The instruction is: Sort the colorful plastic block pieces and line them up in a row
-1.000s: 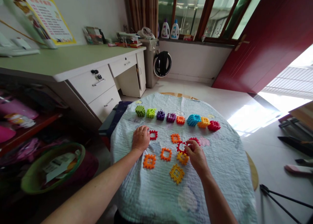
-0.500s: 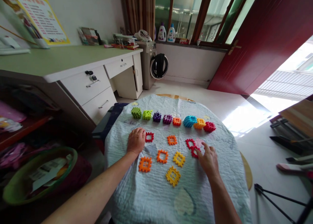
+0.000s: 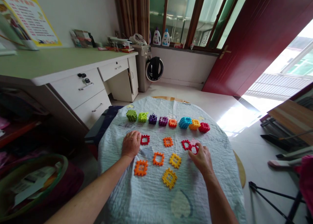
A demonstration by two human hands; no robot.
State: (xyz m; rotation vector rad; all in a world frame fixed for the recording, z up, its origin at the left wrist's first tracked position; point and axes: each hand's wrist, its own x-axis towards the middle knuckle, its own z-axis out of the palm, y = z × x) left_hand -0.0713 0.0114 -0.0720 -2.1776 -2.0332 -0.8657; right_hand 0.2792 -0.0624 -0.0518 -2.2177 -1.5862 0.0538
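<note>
Over the link I see a quilted cloth (image 3: 149, 201) covering the round surface (image 3: 240, 171). My left hand (image 3: 131, 145) lies open and flat, just beside a red square waffle block (image 3: 145, 139). My right hand (image 3: 202, 160) closes its grip on a red frame block (image 3: 194, 149).

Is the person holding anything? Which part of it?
The right hand seems to grip the edge of a red square block; the left hand holds nothing.

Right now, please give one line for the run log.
left hand: flat on quilt | right hand: touching red plastic tile
</note>
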